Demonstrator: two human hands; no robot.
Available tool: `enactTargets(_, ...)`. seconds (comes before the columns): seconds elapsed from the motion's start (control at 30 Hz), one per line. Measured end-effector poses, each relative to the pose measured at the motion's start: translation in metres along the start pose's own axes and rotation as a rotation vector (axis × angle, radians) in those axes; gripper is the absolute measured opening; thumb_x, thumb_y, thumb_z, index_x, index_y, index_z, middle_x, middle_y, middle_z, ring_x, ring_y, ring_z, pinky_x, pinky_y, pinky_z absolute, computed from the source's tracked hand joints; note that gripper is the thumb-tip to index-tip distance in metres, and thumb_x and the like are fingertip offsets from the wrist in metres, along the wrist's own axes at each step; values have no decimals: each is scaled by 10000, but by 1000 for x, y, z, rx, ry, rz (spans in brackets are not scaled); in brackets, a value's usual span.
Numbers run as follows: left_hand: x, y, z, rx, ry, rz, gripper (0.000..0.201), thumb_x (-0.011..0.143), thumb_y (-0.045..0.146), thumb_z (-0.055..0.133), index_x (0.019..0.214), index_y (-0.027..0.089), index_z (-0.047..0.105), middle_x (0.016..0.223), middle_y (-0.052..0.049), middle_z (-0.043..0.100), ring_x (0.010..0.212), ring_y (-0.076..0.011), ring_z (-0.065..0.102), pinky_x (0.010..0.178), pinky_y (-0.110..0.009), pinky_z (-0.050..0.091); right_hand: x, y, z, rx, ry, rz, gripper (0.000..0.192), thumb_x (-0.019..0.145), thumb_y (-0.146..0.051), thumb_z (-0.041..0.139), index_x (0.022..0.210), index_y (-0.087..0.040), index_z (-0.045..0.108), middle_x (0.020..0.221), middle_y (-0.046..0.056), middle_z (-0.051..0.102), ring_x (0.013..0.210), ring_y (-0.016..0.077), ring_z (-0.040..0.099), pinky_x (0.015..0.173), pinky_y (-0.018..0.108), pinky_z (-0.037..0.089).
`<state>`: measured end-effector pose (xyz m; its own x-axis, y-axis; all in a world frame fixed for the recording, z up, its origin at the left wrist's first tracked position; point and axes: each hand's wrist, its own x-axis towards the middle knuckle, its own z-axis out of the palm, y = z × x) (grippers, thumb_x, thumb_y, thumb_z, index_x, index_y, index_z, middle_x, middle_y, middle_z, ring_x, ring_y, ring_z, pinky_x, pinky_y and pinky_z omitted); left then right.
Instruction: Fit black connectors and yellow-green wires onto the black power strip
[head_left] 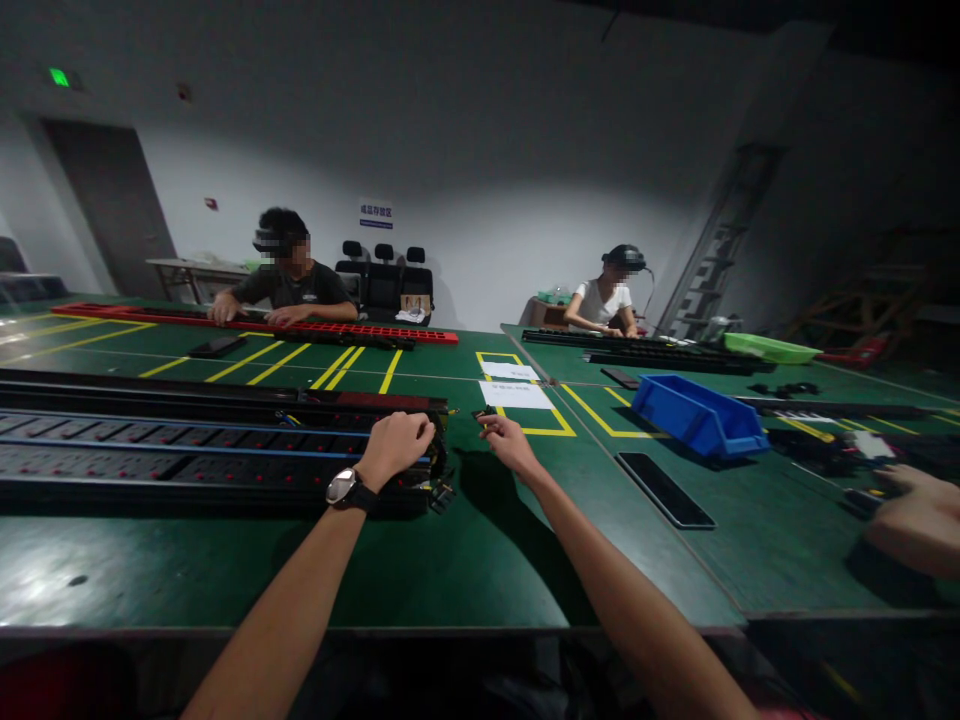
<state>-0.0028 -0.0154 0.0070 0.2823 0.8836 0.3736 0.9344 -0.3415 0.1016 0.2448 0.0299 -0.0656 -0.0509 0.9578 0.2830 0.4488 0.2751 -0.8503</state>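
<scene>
Lighting: dim overall, upper right near black. Pale light grades across the wall (450,130); source not visible. Glare whitens the tabletop (225,575) at left. Dark shadow beside the right forearm (619,590). Co-worker's hand (922,525) at right edge blurred. Door (109,190) leans, distorted.

We rest our left hand (397,442) on the near end of a long black panel (187,460) with blue strips and red dots; a watch (342,487) circles that wrist. Just beside, our right hand (506,440) pinches a small dark piece (484,412) above the green table (420,580). Beyond it we see white papers (517,395) and yellow lines (390,372); to the right, a blue bin (667,418) and a phone (666,490). Facing us, one person (311,290) works at a red frame (420,337), another (609,300) at black strips (675,355). A third person's hand (919,515) enters from the right edge.
</scene>
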Motion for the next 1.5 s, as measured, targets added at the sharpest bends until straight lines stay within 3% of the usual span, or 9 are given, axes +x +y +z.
enactTargets(0.1, 0, -1, -4, 9, -12, -29, 399, 1007, 403, 408, 930, 207, 746, 898, -116, 774, 842, -263, 733, 723, -311, 496, 1, 14, -19, -392, 168, 68, 372, 870, -152, 524, 1198, -166, 699, 1015, 93, 724, 934, 220, 657, 802, 296, 480)
enactTargets(0.33, -2, 1, -7, 8, -22, -44, 397, 1005, 393, 408, 941, 206, 752, 902, -121, 779, 851, -274, 741, 732, -322, 503, 2, 11, -6, -748, 75, 84, 417, 981, -456, 546, 1288, -202, 668, 1154, 122, 660, 1038, 233, 625, 849, 294, 449)
enactTargets(0.63, -3, -2, -3, -17, -28, -68, 391, 1004, 396, 416, 954, 215, 759, 930, -130, 780, 877, -281, 744, 765, -331, 507, 55, -15, 13, -1014, 30, -69, 328, 993, -206, 461, 1168, -175, 736, 1249, 203, 657, 1199, 330, 542, 965, 440, 423)
enactTargets(0.77, -4, -1, -5, -38, -33, -74, 383, 1002, 400, 430, 942, 214, 760, 931, -132, 779, 865, -282, 743, 767, -335, 506, 61, -11, 18, -1028, -29, -120, 267, 911, -96, 536, 989, -167, 781, 1106, 211, 709, 1181, 349, 556, 994, 484, 405)
enactTargets(0.93, -4, 1, -5, -26, -40, -77, 386, 1005, 403, 430, 968, 218, 767, 933, -128, 780, 890, -270, 741, 792, -324, 502, 47, -3, 11, -982, -24, -163, 212, 954, -171, 566, 970, -201, 775, 1067, 165, 726, 1122, 298, 579, 972, 411, 414)
enactTargets(1.07, -3, 1, -4, -20, -49, -75, 390, 1005, 402, 426, 978, 218, 769, 941, -130, 779, 895, -271, 739, 797, -329, 500, 31, 7, -11, -784, 52, -178, 191, 978, -226, 564, 1040, -201, 743, 1126, 130, 725, 1091, 274, 600, 906, 348, 420)
enactTargets(1.2, -3, 1, -4, -16, -44, -64, 391, 1001, 399, 424, 955, 207, 762, 921, -130, 777, 877, -279, 739, 775, -335, 499, 20, 24, -40, -594, 139, -48, 207, 978, -239, 551, 1093, -188, 716, 1017, 93, 740, 937, 234, 656, 791, 295, 425)
enactTargets(1.33, -2, -1, -4, -9, -43, -68, 387, 1000, 410, 428, 951, 215, 758, 898, -118, 775, 866, -270, 738, 774, -328, 497, 12, 38, -54, -662, 119, 27, 208, 977, -236, 550, 1090, -200, 721, 991, 91, 727, 892, 224, 656, 750, 283, 415)
enactTargets(1.5, -1, -2, -3, -23, -38, -57, 388, 998, 404, 426, 939, 211, 758, 894, -119, 772, 855, -268, 735, 786, -337, 498, 9, 34, -48, -784, 31, 29, 206, 978, -242, 553, 1028, -195, 747, 1012, 101, 691, 875, 207, 632, 762, 275, 411)
